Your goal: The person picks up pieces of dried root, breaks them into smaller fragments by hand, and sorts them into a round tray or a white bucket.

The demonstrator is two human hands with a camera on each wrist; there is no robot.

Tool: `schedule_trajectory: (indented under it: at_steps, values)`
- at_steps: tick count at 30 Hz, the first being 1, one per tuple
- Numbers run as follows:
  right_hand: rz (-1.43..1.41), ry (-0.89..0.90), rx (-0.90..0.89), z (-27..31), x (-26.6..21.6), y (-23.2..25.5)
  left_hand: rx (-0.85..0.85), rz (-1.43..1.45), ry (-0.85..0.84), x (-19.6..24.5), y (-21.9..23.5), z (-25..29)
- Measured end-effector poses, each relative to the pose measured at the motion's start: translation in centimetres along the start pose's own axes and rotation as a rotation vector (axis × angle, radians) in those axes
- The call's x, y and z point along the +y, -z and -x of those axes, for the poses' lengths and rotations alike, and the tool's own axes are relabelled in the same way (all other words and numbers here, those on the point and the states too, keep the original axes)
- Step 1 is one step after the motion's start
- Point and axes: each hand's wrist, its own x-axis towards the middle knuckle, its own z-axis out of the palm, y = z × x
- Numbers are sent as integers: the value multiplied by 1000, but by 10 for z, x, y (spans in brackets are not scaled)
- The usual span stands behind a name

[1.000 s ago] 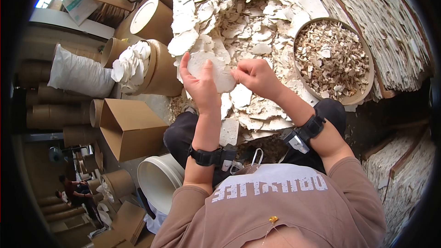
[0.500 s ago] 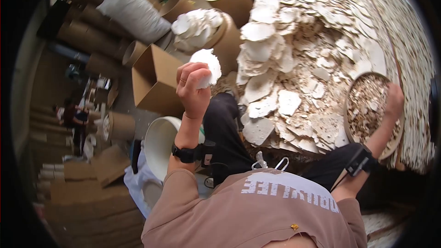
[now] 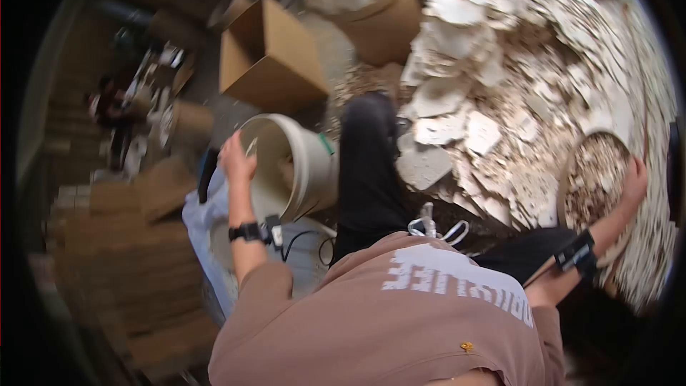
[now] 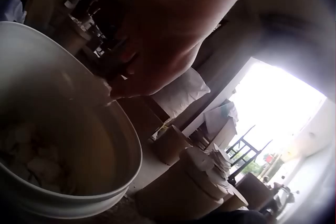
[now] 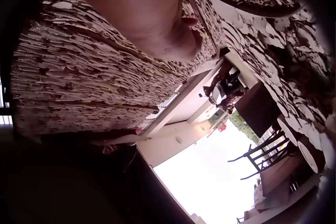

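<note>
My left hand (image 3: 239,159) is at the near rim of a white plastic bucket (image 3: 314,164), pinching a thin white flake (image 3: 251,146) seen edge-on. In the left wrist view the flake (image 4: 94,90) shows pale at the fingertips, inside the mouth of the bucket (image 4: 134,166). Pale pieces (image 4: 42,161) lie at its bottom. My right hand (image 3: 634,180) is at the far-right rim of a round tray (image 3: 563,189) filled with small brownish-white chips (image 3: 593,179). Its fingers are mostly hidden in the right wrist view; I cannot tell whether they grip the rim.
A heap of white flakes (image 3: 457,89) spreads in front of my knees, with stacked layers (image 3: 657,143) along the right. Beyond the bucket stand an open cardboard box (image 3: 286,64) and a brown drum (image 3: 379,25) topped with white flakes. Another person (image 3: 114,107) is far left.
My left hand has swung from the heap, carrying the white flake left and down to the bucket. My right hand has left the flake and moved right to the tray. The head view has turned left.
</note>
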Motion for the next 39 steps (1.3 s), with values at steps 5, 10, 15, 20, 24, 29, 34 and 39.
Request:
schedule_trajectory:
  at_steps: [5,10,15,20,24,29,34,39]
  values:
    - [87,-97,149,52,-107,11,-410,415,-352,91,40,-47]
    - [56,-159,171,64,-138,13,-702,903,-911,289,119,-57]
    - [-10,-103,176,66,-143,11,-1013,659,-1201,454,36,-8]
    - [-34,-82,189,70,-153,13,-717,360,-988,529,-114,40]
    - [-70,-29,209,69,-156,10,-495,407,-1005,522,-121,69]
    - [-74,46,221,72,-160,2,-511,1212,-906,504,-109,59]
    - [-123,48,173,74,-162,2,-749,1315,-863,475,-63,36]
    - [-133,26,149,76,-165,3,-1187,750,-923,446,-61,5]
